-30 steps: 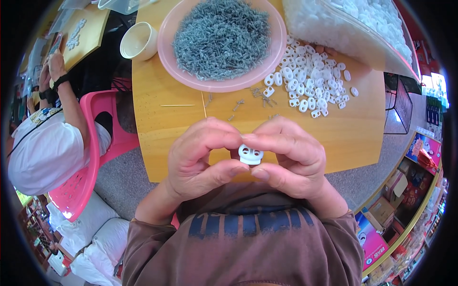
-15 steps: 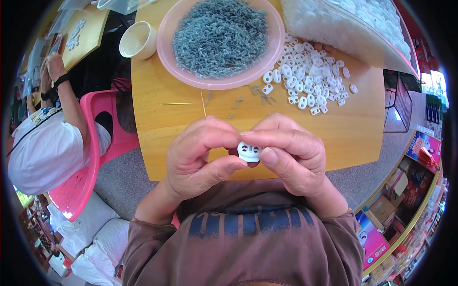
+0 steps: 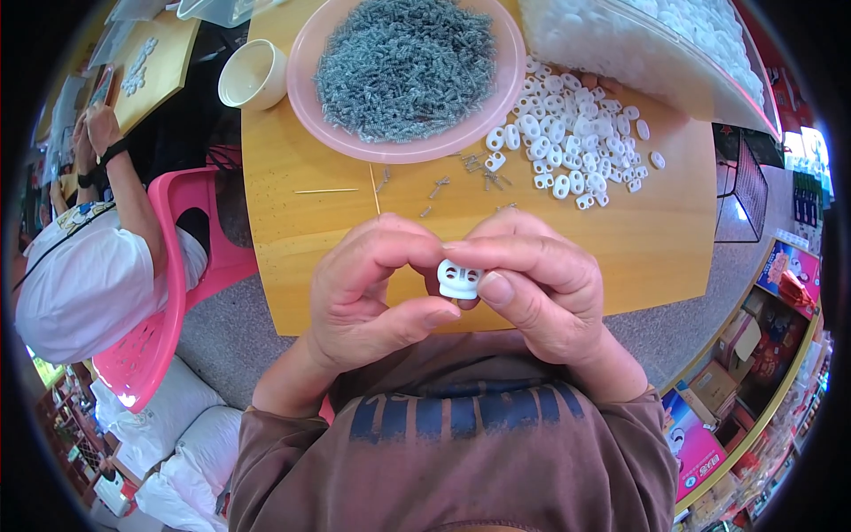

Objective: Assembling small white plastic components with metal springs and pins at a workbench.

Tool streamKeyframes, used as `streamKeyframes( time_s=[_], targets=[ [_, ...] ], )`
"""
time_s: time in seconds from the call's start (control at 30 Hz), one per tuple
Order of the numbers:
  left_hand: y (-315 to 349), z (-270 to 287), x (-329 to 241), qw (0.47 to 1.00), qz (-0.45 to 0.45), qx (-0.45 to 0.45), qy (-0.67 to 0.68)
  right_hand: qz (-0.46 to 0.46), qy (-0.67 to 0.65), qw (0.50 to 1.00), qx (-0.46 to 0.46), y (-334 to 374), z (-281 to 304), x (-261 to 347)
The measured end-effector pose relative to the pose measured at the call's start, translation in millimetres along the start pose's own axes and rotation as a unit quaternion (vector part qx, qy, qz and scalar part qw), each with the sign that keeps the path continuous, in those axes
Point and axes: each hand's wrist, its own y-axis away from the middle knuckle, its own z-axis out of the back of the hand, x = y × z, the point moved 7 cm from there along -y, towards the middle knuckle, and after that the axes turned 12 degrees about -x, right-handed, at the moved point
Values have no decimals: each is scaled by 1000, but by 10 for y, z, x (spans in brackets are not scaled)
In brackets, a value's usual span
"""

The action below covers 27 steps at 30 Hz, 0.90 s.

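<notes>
A white two-hole cord lock (image 3: 457, 290) is held up in front of my chest, over the near edge of the table. My right hand (image 3: 541, 288) pinches it between thumb and index finger at its right side. My left hand (image 3: 377, 284) curls around the left side, its index fingertip against the lock's upper left. The left thumb lies just below, with a small gap between it and the lock. Beyond my hands, several small metal springs (image 3: 440, 186) lie loose on the table. Fingers partly hide the back of the lock.
A pink basin (image 3: 301, 106) heaped with springs stands at the far middle, beside a cream cup (image 3: 253, 75). White cord lock parts (image 3: 576, 146) spill from a large clear bag (image 3: 638, 71) at far right. Thin wooden sticks (image 3: 326, 191) lie left. Another person (image 3: 97, 275) sits on a pink chair (image 3: 160, 293).
My left thumb has dropped slightly from the cord lock, so more of its lower left shows. The lock has tipped a little; the right hand keeps its pinch.
</notes>
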Motion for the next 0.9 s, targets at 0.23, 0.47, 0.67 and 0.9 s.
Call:
streamKeyframes(
  time_s=[0.23,0.47,0.67,0.9],
  targets=[
    [-15,-10,-65,997,-45,-27,-60,-30,-28,999,-10,25,-13,-21],
    [-48,-9,-85,993,-64,4,-103,-124,-146,980,-52,62,-9,-95],
    [-135,-55,-186,985,-105,34,-134,-125,-148,980,-37,13,-5,-93],
    [-218,-86,-264,967,-118,74,-214,-167,-131,976,-53,5,14,-121]
  ],
)
